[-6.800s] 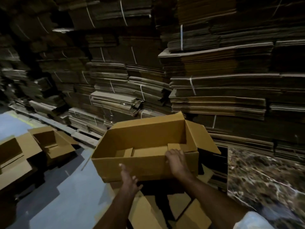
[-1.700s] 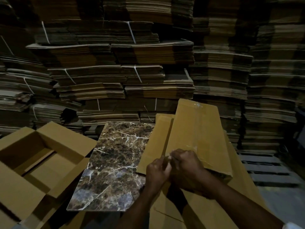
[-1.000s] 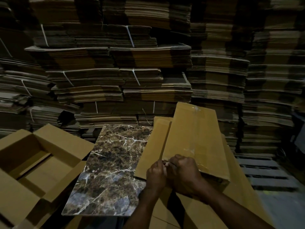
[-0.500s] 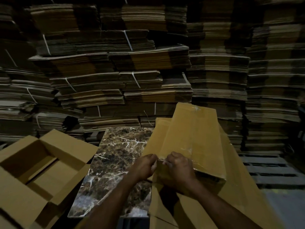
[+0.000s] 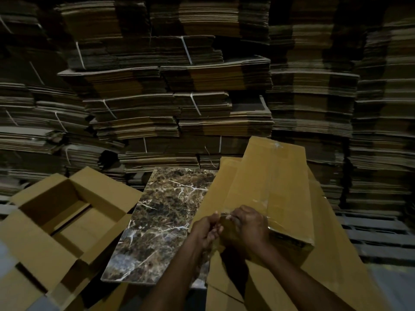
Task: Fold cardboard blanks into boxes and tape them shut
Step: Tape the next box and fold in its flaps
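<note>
At the near left an open box (image 5: pixel 67 221) of brown cardboard sits with its flaps spread outward and its inner bottom flaps folded down; nothing shows inside it. Just right of it lies a dark marble slab (image 5: pixel 161 221) with white veins, running from near to far, its left edge beside the open box's flap.

Right of the slab, the left hand (image 5: pixel 206 230) is raised with its fingers curled, pinching one end of a strip of clear tape (image 5: pixel 224 214). The short, shiny strip stretches across to the right hand (image 5: pixel 244 227), which is bunched over the near end of a closed box (image 5: pixel 269 187) and pinches the tape there. The two hands are close together, almost touching.

The closed box is long and shallow, tilted up toward the far side, with glossy tape along its top seam. It rests on a pile of flat blanks (image 5: pixel 325 254) that spreads to the near right. Further right, a slatted pallet (image 5: pixel 370 232) lies on the floor.

Across the whole far side rise tall stacks (image 5: pixel 179 97) of flattened cardboard, many bundled with white straps.
</note>
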`<state>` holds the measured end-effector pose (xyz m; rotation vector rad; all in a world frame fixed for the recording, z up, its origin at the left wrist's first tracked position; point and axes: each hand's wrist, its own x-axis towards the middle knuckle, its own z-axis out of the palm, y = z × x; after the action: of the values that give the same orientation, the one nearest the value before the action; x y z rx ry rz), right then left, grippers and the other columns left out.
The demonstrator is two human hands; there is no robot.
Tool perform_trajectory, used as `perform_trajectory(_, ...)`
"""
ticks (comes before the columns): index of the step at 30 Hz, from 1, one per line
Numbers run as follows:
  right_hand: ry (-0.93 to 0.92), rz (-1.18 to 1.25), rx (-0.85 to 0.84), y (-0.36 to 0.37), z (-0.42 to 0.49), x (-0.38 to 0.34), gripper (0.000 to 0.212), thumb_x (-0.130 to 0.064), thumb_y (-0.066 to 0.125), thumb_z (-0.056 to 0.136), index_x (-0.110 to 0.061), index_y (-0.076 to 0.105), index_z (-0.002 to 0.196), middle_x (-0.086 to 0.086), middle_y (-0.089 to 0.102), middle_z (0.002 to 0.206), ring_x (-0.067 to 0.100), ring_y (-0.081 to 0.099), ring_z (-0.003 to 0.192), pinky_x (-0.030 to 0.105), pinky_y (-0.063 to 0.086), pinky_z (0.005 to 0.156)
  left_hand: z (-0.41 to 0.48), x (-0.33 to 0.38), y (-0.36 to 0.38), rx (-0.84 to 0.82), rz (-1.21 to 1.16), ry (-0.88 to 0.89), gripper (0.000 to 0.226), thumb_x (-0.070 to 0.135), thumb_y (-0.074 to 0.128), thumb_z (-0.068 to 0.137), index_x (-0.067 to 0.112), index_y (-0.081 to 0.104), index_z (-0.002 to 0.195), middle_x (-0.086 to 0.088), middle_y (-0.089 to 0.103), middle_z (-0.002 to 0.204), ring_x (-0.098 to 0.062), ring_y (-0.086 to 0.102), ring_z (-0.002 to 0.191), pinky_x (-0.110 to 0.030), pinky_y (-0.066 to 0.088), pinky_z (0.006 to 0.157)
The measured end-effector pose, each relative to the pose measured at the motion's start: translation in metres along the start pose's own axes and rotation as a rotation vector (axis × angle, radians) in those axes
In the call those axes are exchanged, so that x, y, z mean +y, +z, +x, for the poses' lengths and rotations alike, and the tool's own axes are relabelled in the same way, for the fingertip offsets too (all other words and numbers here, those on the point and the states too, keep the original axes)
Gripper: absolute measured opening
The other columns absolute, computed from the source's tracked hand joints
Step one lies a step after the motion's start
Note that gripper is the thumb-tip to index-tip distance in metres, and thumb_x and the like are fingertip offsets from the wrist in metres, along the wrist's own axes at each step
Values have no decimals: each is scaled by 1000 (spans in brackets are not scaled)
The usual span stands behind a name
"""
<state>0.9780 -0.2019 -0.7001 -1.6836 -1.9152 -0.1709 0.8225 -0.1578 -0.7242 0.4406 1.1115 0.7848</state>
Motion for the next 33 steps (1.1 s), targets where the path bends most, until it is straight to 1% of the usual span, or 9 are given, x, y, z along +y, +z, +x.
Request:
perform_trajectory(3, 21, 31, 2, 0, -1, -1, 23, -22, 91, 67, -25, 68, 69, -9, 58, 68, 13, 59, 61, 21, 36, 50, 0, 18, 6, 36, -1, -82, 19, 0, 52, 102, -2, 62, 86, -14, 59, 75, -13, 58, 40, -18, 48, 36)
perform_trajectory(7, 40, 47, -9, 3, -1, 2, 21, -23, 90, 68, -25, 70, 70, -9, 58, 69, 13, 58, 61, 22, 38, 51, 1, 26, 9, 94, 30, -147, 28, -12, 41, 101, -4, 56, 78, -15, 56, 76, -16, 50, 62, -18, 47, 38)
perform_trajectory(12, 19, 91, -21, 2, -3, 4, 21, -25, 91, 67, -26, 72, 74, -8, 62, 74, 16, 62, 68, 25, 42, 54, 2, 29, 10, 163, 132, -106, 36, -13, 30, 101, 3, 50, 75, -9, 51, 59, -12, 47, 39, -18, 35, 35)
perform_trajectory(14, 10, 118, -12, 1, -4, 6, 22, -27, 92, 65, -25, 73, 76, -8, 64, 76, 17, 64, 71, 25, 45, 55, -3, 41, 15, 208, 162, 1, 34, -8, 32, 103, 8, 50, 78, -8, 50, 65, -11, 45, 33, -14, 30, 31)
perform_trajectory(19, 30, 143, -56, 4, -7, 7, 36, -27, 94, 59, -25, 75, 90, -9, 66, 85, 17, 64, 80, 27, 49, 59, -41, 72, 28, 244, 451, 510, 21, -6, 62, 90, 14, 61, 87, -3, 60, 76, -13, 52, 63, -20, 41, 48)
perform_trajectory(23, 169, 304, -9, 1, -9, 3, 41, -31, 86, 79, -27, 72, 117, -8, 70, 104, 13, 63, 93, 31, 53, 76, -75, 50, 35, 22, 737, 847, 26, -11, 65, 83, 13, 56, 80, 0, 61, 78, -8, 58, 73, -21, 49, 63)
perform_trajectory(27, 172, 366, -23, -2, -9, 1, 15, -29, 59, 77, -24, 68, 88, -5, 58, 82, 14, 52, 77, 32, 38, 60, -83, 9, 43, -248, 702, 939, 23, -19, 54, 81, 4, 56, 78, -13, 64, 75, -23, 64, 73, -40, 55, 66)
perform_trajectory(29, 145, 430, 8, -3, -11, 3, 22, -40, 56, 85, -24, 69, 80, -10, 56, 79, 1, 49, 74, 28, 38, 58, -82, 6, 37, -269, 665, 943, 18, -11, 65, 82, 6, 59, 77, -15, 65, 75, -31, 66, 74, -45, 56, 68)
perform_trajectory(33, 158, 505, -7, -9, -8, 10, 16, -15, 65, 97, -22, 78, 91, -10, 68, 92, 0, 62, 83, 29, 54, 68, -71, 21, 24, 19, 504, 982, 22, 6, 80, 85, 8, 59, 91, -14, 64, 73, -23, 65, 71, -40, 55, 68)
